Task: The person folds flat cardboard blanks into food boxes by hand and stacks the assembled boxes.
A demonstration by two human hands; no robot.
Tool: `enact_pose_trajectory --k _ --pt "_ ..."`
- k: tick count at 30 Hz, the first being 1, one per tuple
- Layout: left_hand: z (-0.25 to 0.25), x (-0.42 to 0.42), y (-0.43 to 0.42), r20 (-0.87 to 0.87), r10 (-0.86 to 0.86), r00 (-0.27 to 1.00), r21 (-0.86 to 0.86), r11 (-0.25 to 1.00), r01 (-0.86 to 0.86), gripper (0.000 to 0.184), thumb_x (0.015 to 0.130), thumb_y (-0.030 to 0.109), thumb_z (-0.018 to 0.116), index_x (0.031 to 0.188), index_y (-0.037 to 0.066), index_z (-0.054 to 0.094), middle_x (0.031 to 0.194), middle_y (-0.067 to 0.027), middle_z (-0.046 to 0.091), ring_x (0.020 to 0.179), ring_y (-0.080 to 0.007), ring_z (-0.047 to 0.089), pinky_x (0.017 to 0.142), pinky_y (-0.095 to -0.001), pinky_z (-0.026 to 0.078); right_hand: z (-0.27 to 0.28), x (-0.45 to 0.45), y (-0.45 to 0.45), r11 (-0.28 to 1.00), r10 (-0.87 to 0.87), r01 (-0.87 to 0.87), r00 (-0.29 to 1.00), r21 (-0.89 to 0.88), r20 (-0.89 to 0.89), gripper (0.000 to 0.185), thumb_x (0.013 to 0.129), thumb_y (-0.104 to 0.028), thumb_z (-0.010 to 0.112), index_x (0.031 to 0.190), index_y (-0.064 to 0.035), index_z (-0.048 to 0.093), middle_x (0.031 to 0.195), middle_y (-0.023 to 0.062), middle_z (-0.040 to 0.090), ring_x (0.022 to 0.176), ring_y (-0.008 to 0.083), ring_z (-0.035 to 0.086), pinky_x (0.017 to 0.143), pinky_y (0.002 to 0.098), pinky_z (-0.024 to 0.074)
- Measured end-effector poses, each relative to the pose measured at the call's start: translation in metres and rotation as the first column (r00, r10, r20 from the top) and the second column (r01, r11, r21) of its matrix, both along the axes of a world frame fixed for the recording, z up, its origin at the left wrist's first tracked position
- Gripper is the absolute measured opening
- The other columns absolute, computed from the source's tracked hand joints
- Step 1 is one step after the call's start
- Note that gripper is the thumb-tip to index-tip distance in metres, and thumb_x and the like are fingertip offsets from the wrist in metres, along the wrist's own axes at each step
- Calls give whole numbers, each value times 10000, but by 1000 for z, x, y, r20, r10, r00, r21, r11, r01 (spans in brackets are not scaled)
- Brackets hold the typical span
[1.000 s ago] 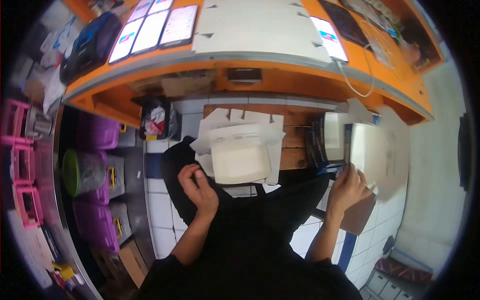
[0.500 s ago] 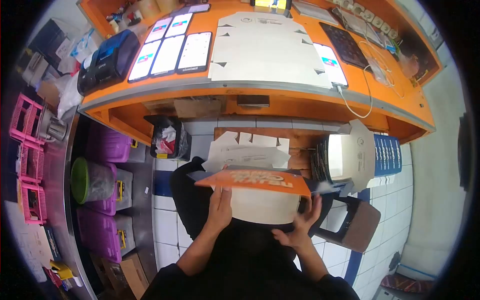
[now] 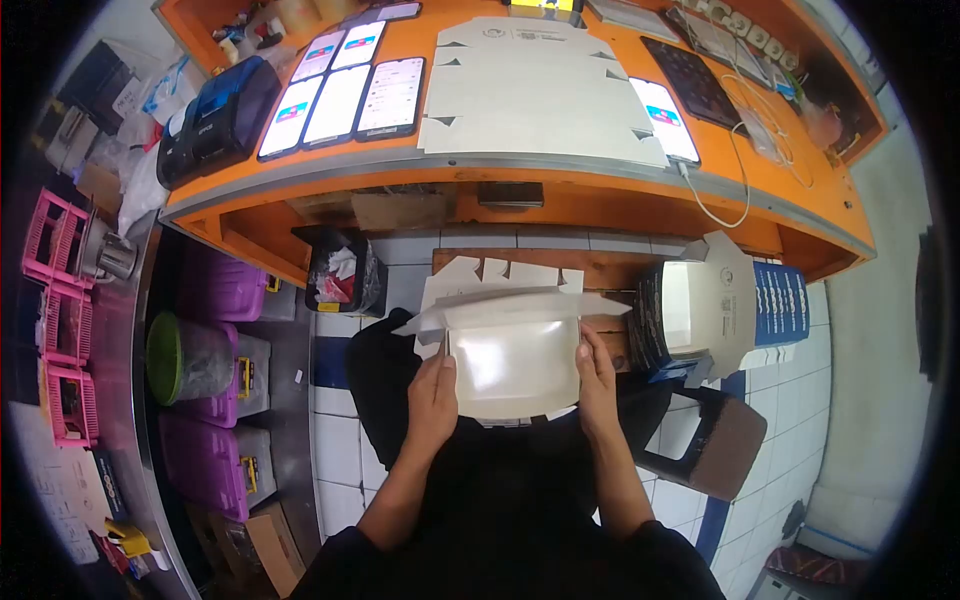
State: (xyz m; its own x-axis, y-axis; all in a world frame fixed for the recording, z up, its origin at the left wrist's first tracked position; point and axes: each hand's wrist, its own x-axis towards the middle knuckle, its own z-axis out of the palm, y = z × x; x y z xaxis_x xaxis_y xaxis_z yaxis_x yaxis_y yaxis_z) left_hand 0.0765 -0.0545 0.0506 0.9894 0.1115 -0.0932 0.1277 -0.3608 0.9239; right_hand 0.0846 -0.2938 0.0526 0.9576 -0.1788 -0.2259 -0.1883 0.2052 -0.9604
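Observation:
A cardboard food box with a pale, glossy inside is held over my lap, its interior facing me. Its lid flap stands at the far side, seen nearly edge-on. My left hand is closed on the left wall, with the thumb up along the side. Against the right wall my right hand grips in the same way. The fingers beneath the box are partly hidden. Just beyond it, flat white box blanks lie on a wooden bench.
Nested cardboard pieces, some with blue print, lean at the right beside a brown stool. An orange counter carries phones, a large stack of white blanks and a black printer. A waste bin stands below.
The lid's orange printed face has turned out of sight, and the box interior now shows. My right hand has moved up from the lower right onto the box's right wall.

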Motion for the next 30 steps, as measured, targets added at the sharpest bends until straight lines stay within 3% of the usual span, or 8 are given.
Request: enact_pose_trajectory --k 7,14,17,19,20,22,25,30 --pt "-5 29 5 49 6 999 279 960 -19 325 1026 204 540 1268 34 672 823 -200 644 765 -320 636 732 -414 505 -31 30 4 995 85 -84 996 -61 13 427 1074 -276 534 1429 -39 514 1241 125 622 1084 152 581 963 291 455" --pt "-52 22 8 -101 87 991 193 979 -66 341 1035 246 547 1264 30 679 905 -193 662 888 -278 657 824 -389 506 -47 38 3 965 125 -139 989 -224 -77 459 1047 -326 585 1341 27 596 1087 129 682 950 162 639 850 297 506" --pt "-70 16 4 -158 203 966 -112 969 -222 437 1075 334 503 1335 10 639 1187 -162 672 1127 -236 631 996 -356 463 -42 43 0 924 171 -195 980 -328 -103 449 1038 -307 584 1306 51 614 1091 161 695 966 169 648 855 299 508" --pt "-61 14 1 -317 99 943 -676 675 -298 485 1098 368 452 1418 22 566 1443 -99 552 1306 -214 524 1111 -350 376 -25 49 -1 918 187 -235 967 -321 -174 444 1038 -288 569 1320 52 604 1107 181 697 983 176 651 865 300 508" --pt "-64 13 1 -316 101 943 -675 675 -298 485 1098 368 452 1418 22 566 1443 -99 552 1306 -214 524 1111 -350 376 -20 51 -2 910 201 -273 949 -313 -244 440 1038 -269 553 1334 53 595 1124 200 698 1000 182 654 876 302 508" --pt "-69 10 0 -317 46 947 -841 449 -303 569 1105 404 404 1540 37 397 1534 -98 467 1417 -217 426 1181 -364 307 -31 55 -4 899 207 -279 950 -339 -233 440 1038 -248 549 1347 64 584 1169 188 686 1040 193 643 915 300 496" --pt "-66 11 -1 -266 8 964 -877 413 -245 585 1113 390 375 1575 35 317 1562 -99 423 1462 -210 360 1204 -365 275 -33 60 -8 906 221 -297 940 -302 -260 451 1038 -216 541 1380 78 554 1243 186 661 1114 213 626 970 306 481" --pt "-61 17 -7 -276 62 959 -782 565 -262 564 1118 377 362 1553 20 327 1514 -112 445 1417 -218 402 1173 -353 316 -40 66 -18 906 355 -395 906 -155 -232 487 1043 -197 530 1443 79 491 1321 208 621 1200 238 600 1017 302 461"
